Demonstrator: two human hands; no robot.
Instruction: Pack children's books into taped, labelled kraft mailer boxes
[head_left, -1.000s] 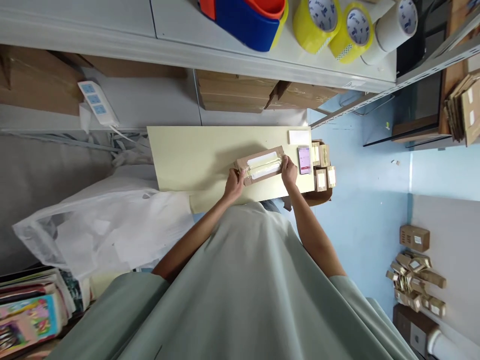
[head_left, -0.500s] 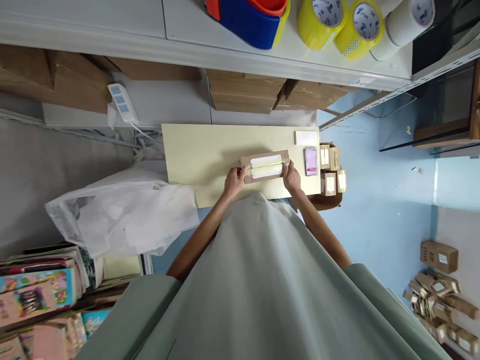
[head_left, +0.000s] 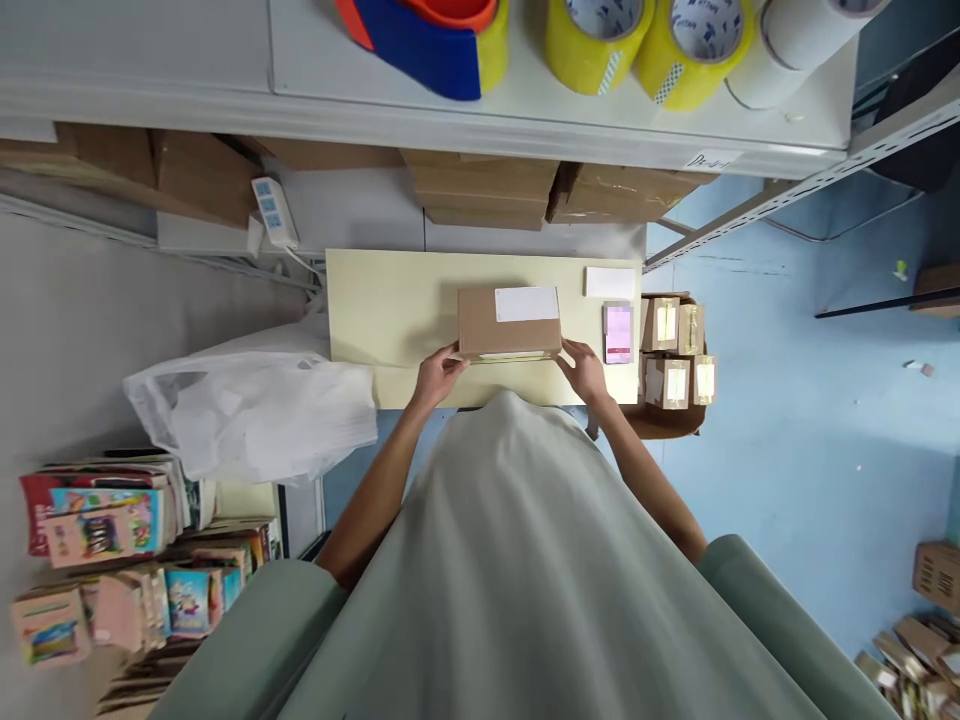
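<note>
A brown cardboard box [head_left: 510,330] is over the pale table [head_left: 390,290], with a white label [head_left: 526,304] on its upper face. Yellowish tape shows along its near lower edge. My left hand [head_left: 439,374] pinches the near left corner between thumb and fingers. At the near right corner, my right hand [head_left: 582,370] grips the box in the same way. Whether the box rests on the table or is slightly raised, I cannot tell. A phone [head_left: 618,334] with a lit pink screen lies right of my right hand, below a white slab [head_left: 610,282].
Right of the table stands an open carton [head_left: 667,425] with several taped boxes. Above is a shelf [head_left: 600,130] bearing tape rolls [head_left: 596,45] and a blue tape dispenser [head_left: 427,50]. At left lie a white plastic bag [head_left: 255,415] and stacked books [head_left: 112,530].
The box has been turned over: its taped, labelled face was up, and now a plain brown face with a label is up. Both hands have shifted to its near corners.
</note>
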